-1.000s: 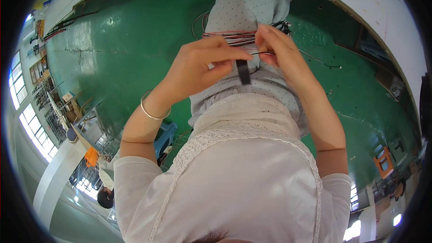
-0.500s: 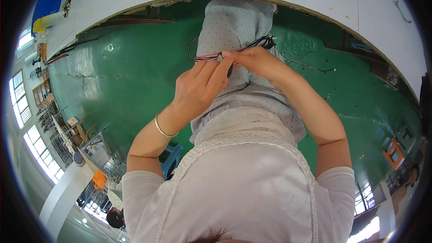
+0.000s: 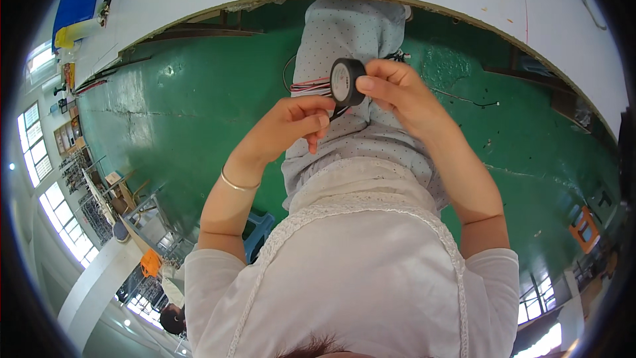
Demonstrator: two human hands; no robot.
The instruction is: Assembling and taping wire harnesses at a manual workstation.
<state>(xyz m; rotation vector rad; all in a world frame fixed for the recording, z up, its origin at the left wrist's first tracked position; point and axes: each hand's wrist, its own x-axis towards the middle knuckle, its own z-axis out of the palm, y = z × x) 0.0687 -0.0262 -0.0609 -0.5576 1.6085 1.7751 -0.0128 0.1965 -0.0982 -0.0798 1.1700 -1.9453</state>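
Hands [image 3: 407,98] close together, tape roll [image 3: 348,82] between

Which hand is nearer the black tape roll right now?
Right. The right hand holds the black tape roll by its right side. The left hand is below and left of it, fingertips close to its lower edge; contact is unclear.

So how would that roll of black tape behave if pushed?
The roll of black tape would probably roll if pushed on its edge, since its rim is round. It is likely light, as the right hand holds it in a pinch. Laid on its flat face, it should sit fairly steady.
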